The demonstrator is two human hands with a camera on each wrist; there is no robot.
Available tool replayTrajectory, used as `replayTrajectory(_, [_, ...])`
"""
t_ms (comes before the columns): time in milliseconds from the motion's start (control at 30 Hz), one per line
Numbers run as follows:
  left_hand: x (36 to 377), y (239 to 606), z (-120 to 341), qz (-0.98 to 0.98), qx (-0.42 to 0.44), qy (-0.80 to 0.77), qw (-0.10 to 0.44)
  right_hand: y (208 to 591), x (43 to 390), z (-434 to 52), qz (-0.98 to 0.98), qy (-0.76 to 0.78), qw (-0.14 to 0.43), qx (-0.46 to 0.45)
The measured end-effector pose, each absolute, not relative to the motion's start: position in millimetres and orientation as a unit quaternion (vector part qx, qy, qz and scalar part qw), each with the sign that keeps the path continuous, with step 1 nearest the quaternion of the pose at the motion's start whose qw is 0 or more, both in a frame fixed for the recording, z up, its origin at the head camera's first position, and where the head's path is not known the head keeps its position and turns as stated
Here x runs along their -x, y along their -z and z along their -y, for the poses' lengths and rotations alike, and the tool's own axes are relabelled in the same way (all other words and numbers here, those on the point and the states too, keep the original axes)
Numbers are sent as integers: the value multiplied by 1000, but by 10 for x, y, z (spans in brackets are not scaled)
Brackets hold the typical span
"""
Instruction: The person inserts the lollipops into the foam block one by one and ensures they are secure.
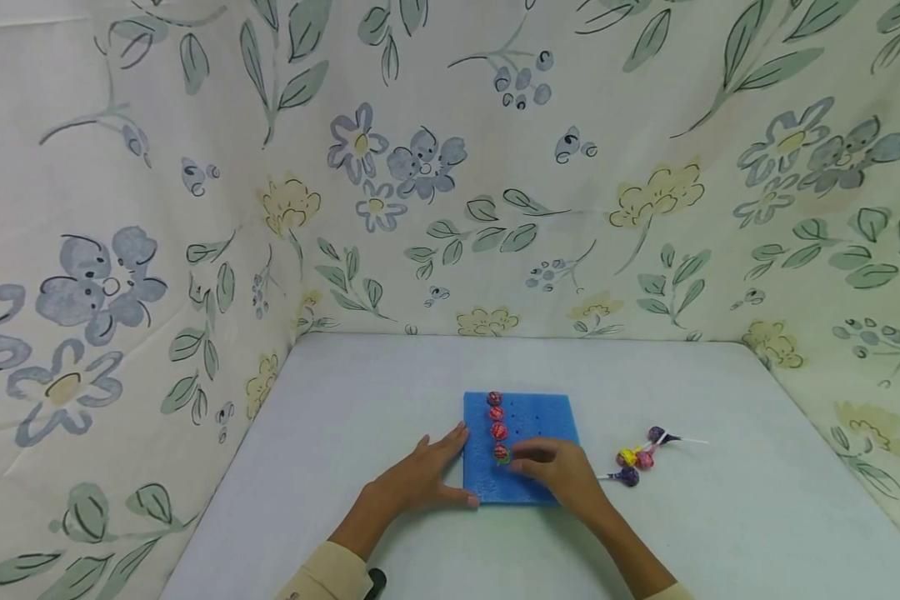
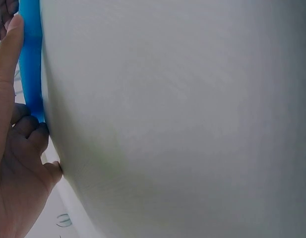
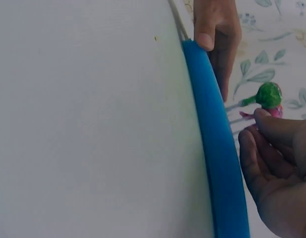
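A blue foam board [image 1: 521, 483] lies on the table with several wrapped lollipops [image 1: 498, 432] standing in one column near its left side. The front lollipop has red and green wrapping; its green side [image 3: 268, 95] shows in the right wrist view, its stick going into the board. My right hand [image 1: 558, 473] is just right of this lollipop, fingers bent and thumb near the fingertips. Nothing shows clearly between them, and any contact is hard to make out. My left hand [image 1: 420, 477] rests at the board's left edge, fingers extended and thumb at the near corner.
To the right of the board lie loose lollipops: a yellow one [image 1: 627, 457], a pink one [image 1: 645, 460] and two dark purple ones [image 1: 628, 477]. The white table [image 1: 360, 392] is bordered by floral cloth [image 1: 450, 208] at the back and sides.
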State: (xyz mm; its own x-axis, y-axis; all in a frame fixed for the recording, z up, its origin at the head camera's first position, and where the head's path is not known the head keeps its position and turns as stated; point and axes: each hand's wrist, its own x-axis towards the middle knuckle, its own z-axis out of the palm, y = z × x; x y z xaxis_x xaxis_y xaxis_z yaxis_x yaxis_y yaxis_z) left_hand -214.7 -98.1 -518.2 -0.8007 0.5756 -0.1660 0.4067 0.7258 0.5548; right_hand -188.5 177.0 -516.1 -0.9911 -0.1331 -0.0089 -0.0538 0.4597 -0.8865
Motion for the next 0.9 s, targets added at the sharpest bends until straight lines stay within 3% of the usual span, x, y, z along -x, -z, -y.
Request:
replayTrajectory(400, [2148,5200,968,-916,-266,-254,162,5062,1798,-2282,-837,546,23,-15])
replayTrajectory(900, [2163,5234,976,-915,-266,-256,163,4941,1696,-2934,-866,495,-43,-58])
